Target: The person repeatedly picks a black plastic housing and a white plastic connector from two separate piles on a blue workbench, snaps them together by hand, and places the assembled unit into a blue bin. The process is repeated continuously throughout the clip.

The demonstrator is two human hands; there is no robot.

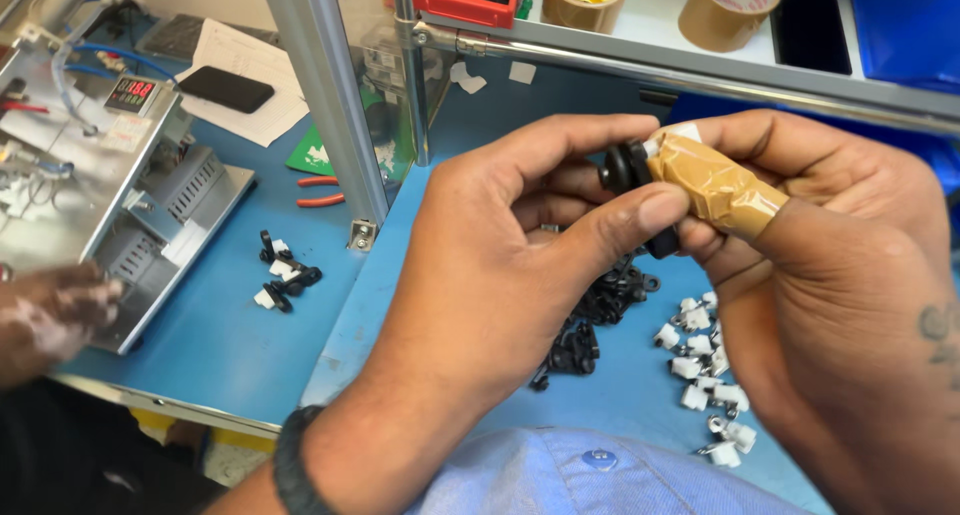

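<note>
1. Blue shirt cloth (600, 480) sat at the bottom centre of the frame, closest to my eyes, with a clear button on it.
2. My left hand (500, 275) rose from the lower middle, a dark band (290, 465) on its wrist; its fingers were curled in, the thumb pressing against a small black plastic part (625, 167) at centre frame.
3. My right hand (830, 275) came in from the right edge, fingers closed on the same black part from the other side. Its forefinger wore a wrap of brown tape (715, 187), I would judge to shield the skin where it pushed.
4. Both hands held the part up above the blue tabletop (230, 345), near my face, likely so I could see the fit.
5. Below the hands lay a heap of black parts (590, 320) and, just beside it toward the lower right, a scatter of white clips (705, 375), both within easy reach.
6. A few more black and white pieces (283, 273) lay left of the metal post (325, 85).
7. At the left edge another person's hand (55, 310), blurred, rested by a metal machine (110, 190).
8. Two tape rolls (728, 10) and a red bin (470, 0) stood on the shelf along the top.
</note>
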